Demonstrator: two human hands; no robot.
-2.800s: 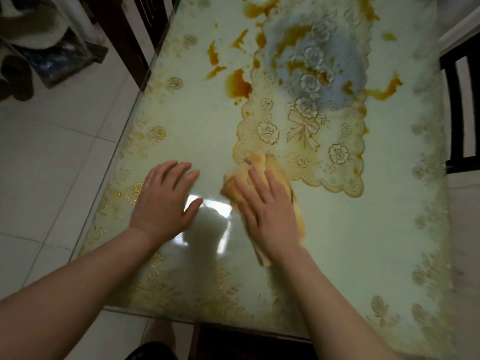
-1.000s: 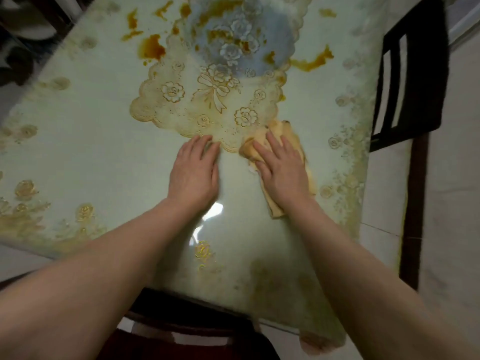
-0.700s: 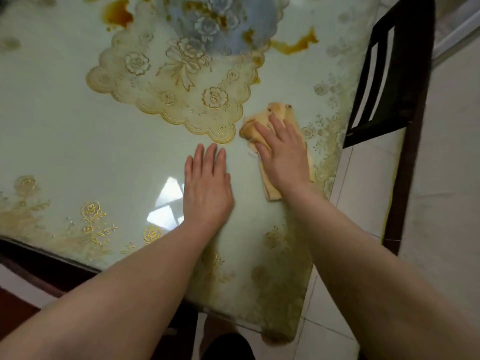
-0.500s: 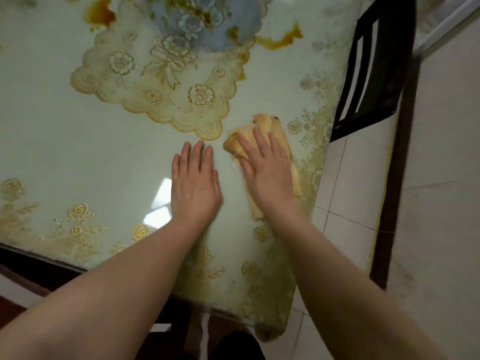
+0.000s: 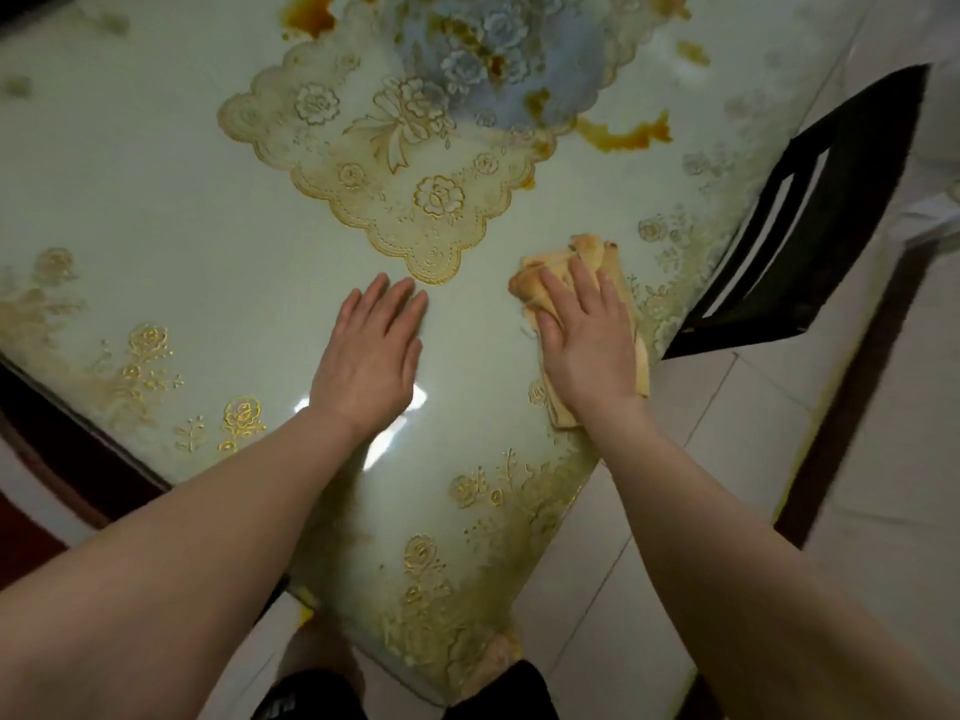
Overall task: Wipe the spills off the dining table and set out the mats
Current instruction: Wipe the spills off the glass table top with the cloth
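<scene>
The dining table [image 5: 171, 210] has a glossy pale green cover with gold flowers. My right hand [image 5: 587, 335] presses flat on a folded, stained yellow cloth [image 5: 556, 267] close to the table's right edge. Beside it, my left hand [image 5: 369, 350] lies flat on the bare surface with its fingers together, just below the tip of a lace-edged gold and blue mat [image 5: 415, 148]. Brown spills sit right of the mat [image 5: 623, 137], at the top left [image 5: 306, 13] and on the mat's blue centre [image 5: 493, 65].
A dark wooden chair [image 5: 810, 220] stands tight against the table's right side. The table's near corner [image 5: 457, 641] points toward my feet on the white tiled floor [image 5: 753, 459]. A dark red strip runs under the table's left edge [image 5: 47, 459].
The cloth under my right hand has slid rightward toward the table's right edge. My left hand has followed beside it. My view has swung toward the table's near right corner.
</scene>
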